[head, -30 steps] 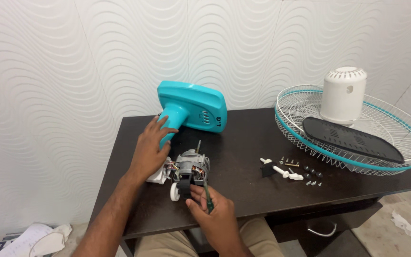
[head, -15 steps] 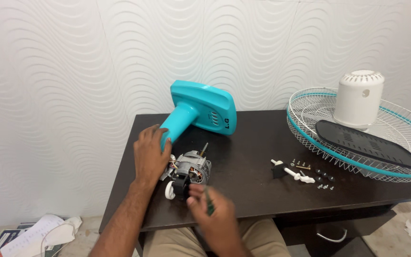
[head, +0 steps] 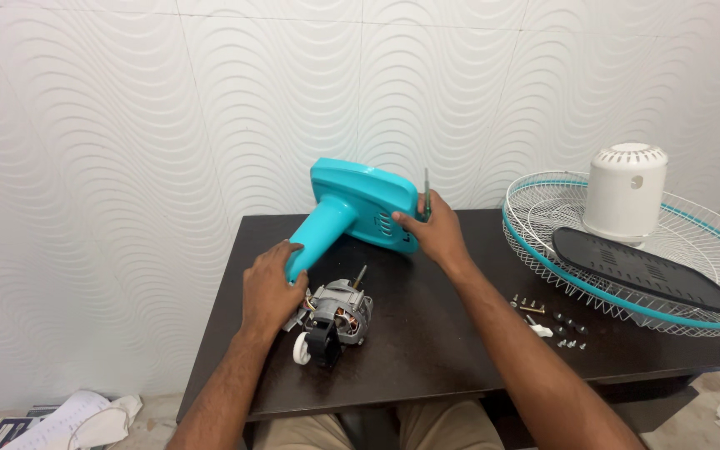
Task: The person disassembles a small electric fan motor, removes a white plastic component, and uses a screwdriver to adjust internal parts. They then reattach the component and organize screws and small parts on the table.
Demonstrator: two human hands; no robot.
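The left hand (head: 270, 287) is gripping the teal fan stand (head: 352, 215) by its neck at mid-frame, steadying it on the table (head: 427, 333); the right hand (head: 433, 233), fingers curled around a screwdriver (head: 426, 192), is bracing its base beside the motor (head: 339, 315).

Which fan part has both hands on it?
The turquoise stand base, tipped on its side: left hand grips its neck, right hand holds its plate edge. The white motor cover and black panel lie untouched in the grille.

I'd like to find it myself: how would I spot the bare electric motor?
Start at the dark wooden table. By its front left edge, beside the left hand, lies the grey metal motor with copper windings. Unlike the turquoise plastic fan stand behind it, it has no casing.
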